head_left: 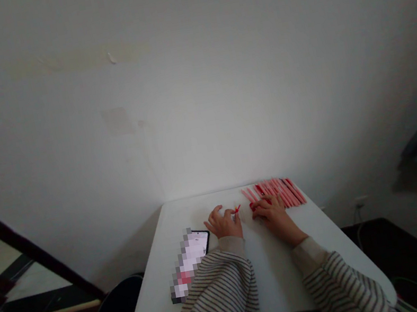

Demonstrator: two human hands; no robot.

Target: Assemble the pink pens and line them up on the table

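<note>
My left hand (224,223) is over the middle of the white table (273,284), its thumb and forefinger pinching a small, thin red piece (237,210). The other fingers of that hand are spread. To its right, my right hand (272,214) has its fingers curled down over a red thing (253,205), mostly covered by the fingers. Just beyond and beside that hand lies a row of slender pink and red sticks, perhaps pens (285,192), side by side. What kind of thing either red item is cannot be made out.
A phone (193,253) with a lit screen lies left of my left forearm, partly blurred out. The table's far edge meets a pale wall (198,98). A dark round bin (118,311) stands on the floor at the left. A wall socket (360,201) with a cable is at the right.
</note>
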